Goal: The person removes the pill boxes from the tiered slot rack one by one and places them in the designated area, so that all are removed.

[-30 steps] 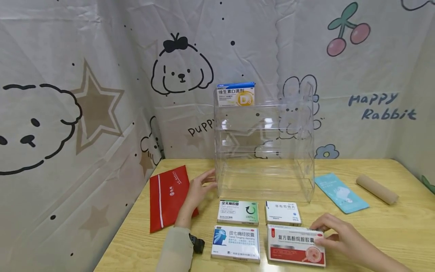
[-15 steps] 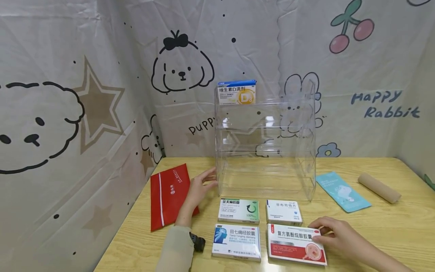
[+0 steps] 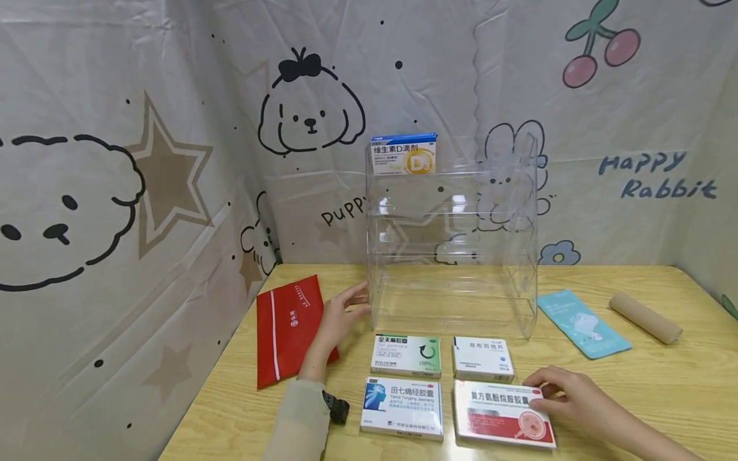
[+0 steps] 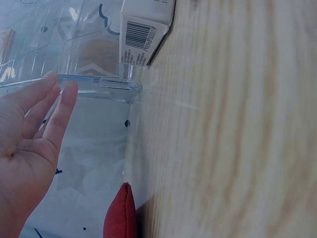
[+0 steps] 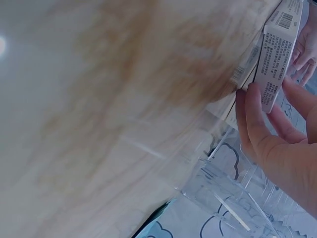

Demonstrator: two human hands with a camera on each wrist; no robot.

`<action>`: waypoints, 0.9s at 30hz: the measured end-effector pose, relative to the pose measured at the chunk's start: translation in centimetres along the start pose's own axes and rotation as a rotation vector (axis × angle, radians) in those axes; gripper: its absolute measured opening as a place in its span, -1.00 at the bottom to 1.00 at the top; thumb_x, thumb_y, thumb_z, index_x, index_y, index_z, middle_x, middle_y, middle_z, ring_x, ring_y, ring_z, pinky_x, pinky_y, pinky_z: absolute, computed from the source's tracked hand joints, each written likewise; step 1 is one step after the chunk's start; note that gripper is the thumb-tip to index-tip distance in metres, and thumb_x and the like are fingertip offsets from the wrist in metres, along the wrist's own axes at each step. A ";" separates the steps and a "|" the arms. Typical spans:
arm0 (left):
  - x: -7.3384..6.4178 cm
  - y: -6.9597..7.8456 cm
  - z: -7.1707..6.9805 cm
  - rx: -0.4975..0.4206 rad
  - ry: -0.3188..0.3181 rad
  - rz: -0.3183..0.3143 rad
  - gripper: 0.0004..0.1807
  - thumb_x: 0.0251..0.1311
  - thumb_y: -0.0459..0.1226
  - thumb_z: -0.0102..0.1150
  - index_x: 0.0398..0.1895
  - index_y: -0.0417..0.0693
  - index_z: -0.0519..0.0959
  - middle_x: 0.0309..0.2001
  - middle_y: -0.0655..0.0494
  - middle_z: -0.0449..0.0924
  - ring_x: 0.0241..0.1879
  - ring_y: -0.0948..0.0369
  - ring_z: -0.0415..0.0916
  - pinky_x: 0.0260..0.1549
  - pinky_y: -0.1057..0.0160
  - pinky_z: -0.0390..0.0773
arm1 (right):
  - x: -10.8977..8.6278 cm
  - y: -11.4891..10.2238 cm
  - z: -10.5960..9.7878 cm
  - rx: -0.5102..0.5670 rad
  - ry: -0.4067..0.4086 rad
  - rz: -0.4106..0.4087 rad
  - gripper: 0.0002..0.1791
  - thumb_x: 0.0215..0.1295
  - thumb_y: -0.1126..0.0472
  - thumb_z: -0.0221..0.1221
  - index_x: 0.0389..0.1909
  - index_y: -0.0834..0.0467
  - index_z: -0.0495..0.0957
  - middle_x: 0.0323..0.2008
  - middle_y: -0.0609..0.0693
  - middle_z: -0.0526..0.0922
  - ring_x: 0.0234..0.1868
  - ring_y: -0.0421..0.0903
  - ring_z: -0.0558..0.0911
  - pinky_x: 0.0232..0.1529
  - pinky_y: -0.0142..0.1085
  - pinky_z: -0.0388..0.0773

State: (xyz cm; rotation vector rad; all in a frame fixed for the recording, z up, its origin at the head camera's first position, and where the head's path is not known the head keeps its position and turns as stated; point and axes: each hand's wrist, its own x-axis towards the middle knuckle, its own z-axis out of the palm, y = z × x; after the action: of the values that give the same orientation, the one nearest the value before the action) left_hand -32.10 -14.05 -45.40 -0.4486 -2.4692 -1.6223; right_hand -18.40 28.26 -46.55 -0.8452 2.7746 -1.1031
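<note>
In the head view, my right hand (image 3: pixel 567 397) holds the right end of a red-and-white medicine box (image 3: pixel 501 426) at the front of the table. Thumb and fingers pinch that box's end (image 5: pixel 277 59) in the right wrist view. My left hand (image 3: pixel 340 317) reaches to the left side of a clear plastic tiered rack (image 3: pixel 455 314). Its fingers (image 4: pixel 64 106) are extended, their tips right at the rack's edge. Three more medicine boxes lie before the rack: a green-and-white one (image 3: pixel 405 354), a white one (image 3: pixel 482 358) and a blue-and-white one (image 3: pixel 401 408).
A vitamin D box (image 3: pixel 403 155) stands at the left of the rack's top tier. On the table (image 3: pixel 640 397) lie a red pouch (image 3: pixel 291 333) at left, and a turquoise packet (image 3: pixel 585 323) and a brown cardboard tube (image 3: pixel 646 317) at right. A printed cloth hangs behind.
The head view has shifted slightly, so the scene sits a little higher in it. Both hands stay at the rack and the red-and-white medicine box.
</note>
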 end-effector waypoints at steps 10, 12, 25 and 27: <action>-0.1 0.3 -0.1 -0.008 0.001 -0.012 -0.41 0.15 -0.46 0.28 0.31 -0.13 0.46 0.21 -0.15 0.57 0.09 -0.11 0.62 0.08 0.01 0.64 | 0.0 0.3 0.4 -0.062 0.061 -0.072 -0.79 0.11 0.26 0.37 -0.23 0.14 0.60 -0.29 -0.03 0.61 -0.23 -0.56 0.50 -0.35 -0.45 0.67; 0.0 -0.1 -0.1 -0.004 -0.003 -0.018 -0.41 0.15 -0.43 0.29 0.31 -0.08 0.47 0.21 -0.10 0.58 0.09 -0.06 0.63 0.08 0.05 0.65 | 0.0 0.3 0.4 -0.064 0.062 -0.068 -0.79 0.11 0.26 0.37 -0.23 0.14 0.60 -0.29 -0.02 0.61 -0.23 -0.56 0.50 -0.35 -0.45 0.67; 0.0 0.1 -0.1 0.023 -0.006 -0.025 -0.40 0.16 -0.38 0.30 0.32 -0.04 0.47 0.18 -0.08 0.61 0.09 -0.01 0.64 0.12 0.04 0.63 | -0.1 -0.2 0.5 -0.052 0.127 -0.020 -0.80 0.14 0.29 0.36 -0.22 0.16 0.60 -0.28 0.01 0.62 -0.25 -0.53 0.55 -0.38 -0.46 0.67; -0.1 0.1 -0.1 0.021 -0.005 -0.026 -0.40 0.16 -0.38 0.30 0.32 -0.03 0.47 0.17 -0.08 0.61 0.09 -0.02 0.64 0.13 0.03 0.62 | 0.0 -0.5 0.4 -0.039 0.175 -0.005 -0.81 0.16 0.30 0.35 -0.21 0.17 0.59 -0.26 0.00 0.62 -0.26 -0.48 0.59 -0.38 -0.49 0.66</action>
State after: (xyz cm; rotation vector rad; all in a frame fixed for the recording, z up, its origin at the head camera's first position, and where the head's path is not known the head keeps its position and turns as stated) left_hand -32.02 -14.09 -45.31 -0.4201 -2.5043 -1.6048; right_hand -18.09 27.67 -46.54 -0.7965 2.9460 -1.1817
